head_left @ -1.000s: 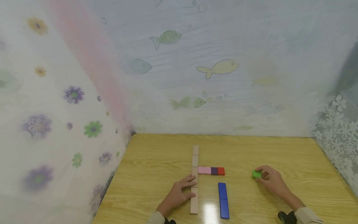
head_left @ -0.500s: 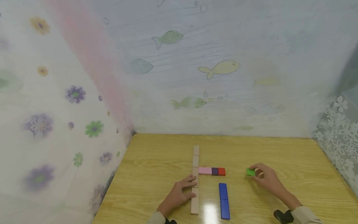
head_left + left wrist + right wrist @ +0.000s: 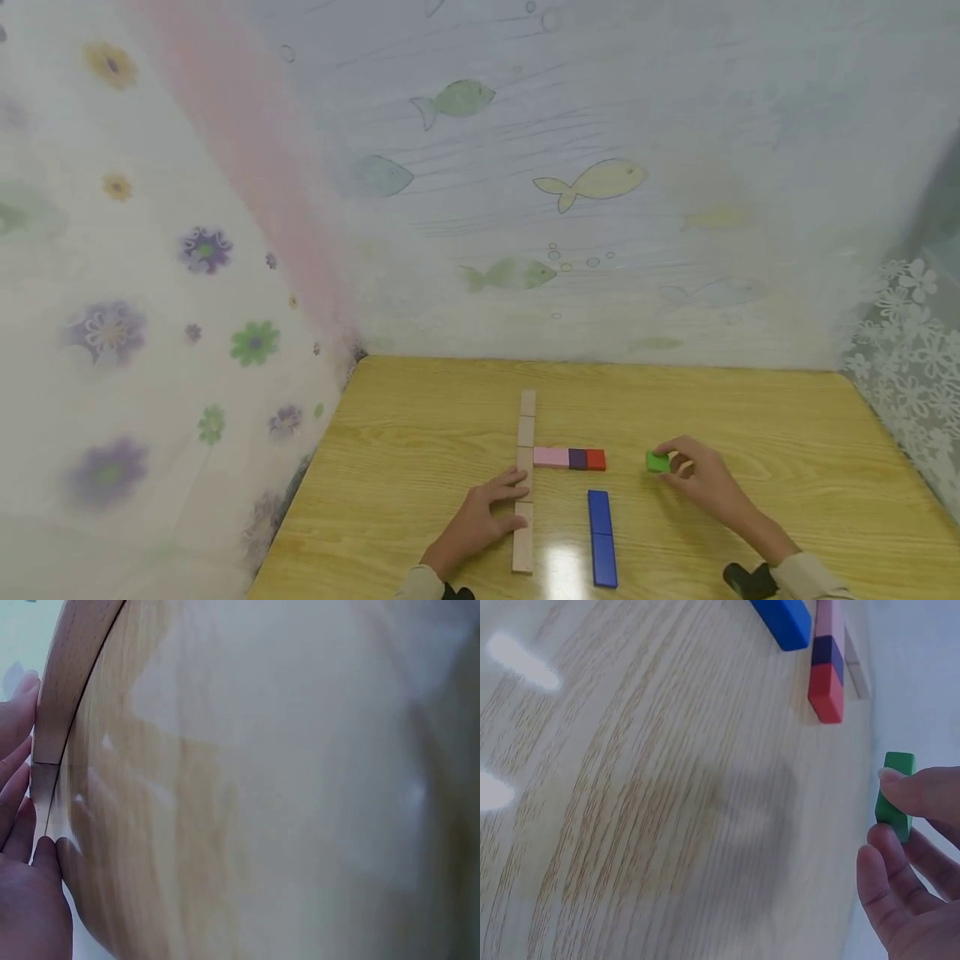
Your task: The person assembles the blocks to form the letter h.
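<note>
In the head view a row of plain wooden blocks (image 3: pixel 522 537) runs away from me along the table. My left hand (image 3: pixel 476 517) rests on the row, with its fingers loosely extended and fingertips touching the blocks. The left wrist view shows fingers (image 3: pixel 15 795) against the wood. Thumb and fingers of my right hand (image 3: pixel 705 479) pinch a small green block (image 3: pixel 657 462), which the right wrist view shows held above the table. Left of it, a pink block (image 3: pixel 551 457), a purple block (image 3: pixel 577 459) and a red block (image 3: pixel 596 459) extend rightward from the wooden row.
Two blue blocks (image 3: pixel 601 537) lie end to end nearer me, apart from the other blocks. The wood-grain table (image 3: pixel 420 400) meets a fish-painted wall (image 3: pixel 480 225) at the back and a flowered wall (image 3: pixel 150 333) at the left.
My right hand has moved left with the green block, closer to the red block. My left hand stays on the wooden row, and the blocks on the table have not moved.
</note>
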`<state>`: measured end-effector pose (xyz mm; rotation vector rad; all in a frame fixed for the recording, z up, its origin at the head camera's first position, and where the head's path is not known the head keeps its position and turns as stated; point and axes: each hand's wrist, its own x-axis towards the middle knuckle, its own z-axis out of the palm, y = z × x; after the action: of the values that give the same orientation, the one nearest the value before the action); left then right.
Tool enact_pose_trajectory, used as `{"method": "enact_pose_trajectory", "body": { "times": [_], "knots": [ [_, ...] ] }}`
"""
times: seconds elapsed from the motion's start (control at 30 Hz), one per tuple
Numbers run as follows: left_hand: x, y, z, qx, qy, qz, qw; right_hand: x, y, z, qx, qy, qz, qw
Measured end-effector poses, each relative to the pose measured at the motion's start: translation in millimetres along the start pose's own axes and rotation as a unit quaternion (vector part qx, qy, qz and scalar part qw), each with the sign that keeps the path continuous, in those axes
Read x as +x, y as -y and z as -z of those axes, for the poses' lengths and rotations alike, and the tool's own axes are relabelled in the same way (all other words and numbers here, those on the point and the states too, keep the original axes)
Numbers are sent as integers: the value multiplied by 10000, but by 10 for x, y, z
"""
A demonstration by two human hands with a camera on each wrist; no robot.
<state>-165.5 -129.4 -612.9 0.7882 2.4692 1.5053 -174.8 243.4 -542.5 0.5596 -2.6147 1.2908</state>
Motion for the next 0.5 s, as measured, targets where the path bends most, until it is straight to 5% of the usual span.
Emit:
{"method": "enact_pose_trajectory", "body": {
  "times": [0.5],
  "knots": [
    [7, -32, 14, 35, 19, 6, 10000, 57, 40, -179, 182, 81, 289, 9994]
  ]
}}
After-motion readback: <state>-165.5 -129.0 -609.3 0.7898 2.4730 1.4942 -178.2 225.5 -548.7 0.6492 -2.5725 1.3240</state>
